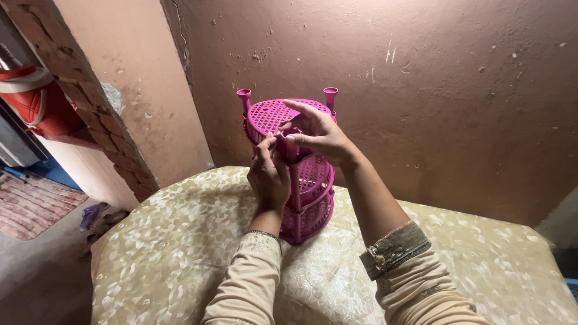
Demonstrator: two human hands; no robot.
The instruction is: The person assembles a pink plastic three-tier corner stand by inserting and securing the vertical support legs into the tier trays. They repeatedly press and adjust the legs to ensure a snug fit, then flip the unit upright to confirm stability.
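While rack (301,198) stands upright on cushion (180,253) | left hand (269,177) clasps near post, steadying | right hand (319,133) pinches post top, apparently seating joint.

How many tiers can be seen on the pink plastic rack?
3. The top tier sits under the right hand, the middle tier is right of the left hand, and the bottom tier rests on the patterned cloth. The hands may hide parts.

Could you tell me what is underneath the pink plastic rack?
The pink rack stands on a cream floral cloth. Whatever the cloth covers is hidden.
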